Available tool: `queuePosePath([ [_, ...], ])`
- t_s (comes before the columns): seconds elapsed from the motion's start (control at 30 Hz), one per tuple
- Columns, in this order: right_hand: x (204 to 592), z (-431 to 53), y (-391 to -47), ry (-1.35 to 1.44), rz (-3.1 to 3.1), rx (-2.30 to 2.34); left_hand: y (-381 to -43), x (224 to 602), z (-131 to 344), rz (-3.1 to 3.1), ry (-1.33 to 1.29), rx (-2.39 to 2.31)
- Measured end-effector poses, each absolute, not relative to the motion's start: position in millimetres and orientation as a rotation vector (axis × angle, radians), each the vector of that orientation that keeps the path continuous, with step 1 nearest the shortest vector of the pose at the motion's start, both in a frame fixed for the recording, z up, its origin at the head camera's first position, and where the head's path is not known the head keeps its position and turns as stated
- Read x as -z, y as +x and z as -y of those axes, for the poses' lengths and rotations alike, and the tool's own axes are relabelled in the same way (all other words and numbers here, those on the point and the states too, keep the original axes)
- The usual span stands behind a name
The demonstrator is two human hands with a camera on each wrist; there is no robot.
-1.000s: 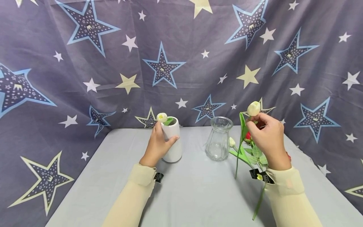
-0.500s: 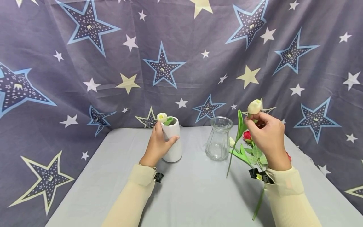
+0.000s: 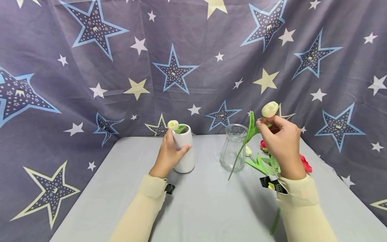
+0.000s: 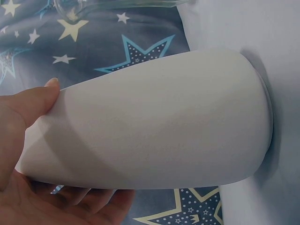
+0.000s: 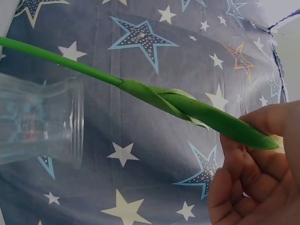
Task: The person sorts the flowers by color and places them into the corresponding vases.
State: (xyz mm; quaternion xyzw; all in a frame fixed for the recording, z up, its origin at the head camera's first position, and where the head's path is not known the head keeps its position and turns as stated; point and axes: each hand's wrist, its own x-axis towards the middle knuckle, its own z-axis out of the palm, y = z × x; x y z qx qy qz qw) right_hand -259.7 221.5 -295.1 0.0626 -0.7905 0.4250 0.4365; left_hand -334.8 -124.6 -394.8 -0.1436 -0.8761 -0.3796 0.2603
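My left hand grips a white vase round its upper side, thumb in front, fingers behind; the left wrist view shows the vase's smooth wall standing on the table. A white tulip with a green leaf pokes out of its mouth. My right hand pinches a second white tulip just below the bloom. Its stem slants down to the left, in front of the clear glass vase. In the right wrist view, the tulip's green leaf runs from the fingertips, and the glass rim lies left.
Under and beside my right forearm lie another white tulip and red roses with green leaves. A grey-clothed table stands against a star-patterned curtain.
My right hand has shifted slightly left with the tulip; its stem has swung left and now crosses in front of the glass vase. The left hand and white vase stay put.
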Motion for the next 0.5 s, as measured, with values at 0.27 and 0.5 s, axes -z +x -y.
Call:
queuePosePath([
  [0.27, 291.0, -217.1, -260.9, 0.173, 1.945, -1.076, -335.1, 395.4, 123.9, 2.385, -0.378, 1.031],
  [0.5, 288.6, -213.6, -261.9, 0.196, 1.934, -1.080, -335.4, 396.0, 125.5, 2.365, -0.398, 1.032],
])
